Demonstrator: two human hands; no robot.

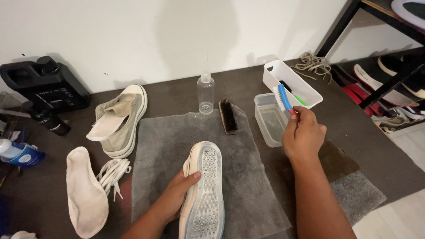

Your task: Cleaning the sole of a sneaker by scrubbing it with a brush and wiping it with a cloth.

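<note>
Brush lifted over the water tub.
The left hand (170,201) grips the shoe (204,194) sole-up; the right hand (303,137) pinches the brush (282,98) above the tub (270,119). Firm hold helps scrubbing.

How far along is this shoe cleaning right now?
Done: white laces and insole lie removed beside the grey towel. In hand: left hand holds one beige canvas sneaker sole-up; right hand holds a blue-handled brush over the clear tub. Left: second sneaker waits untouched.
</note>
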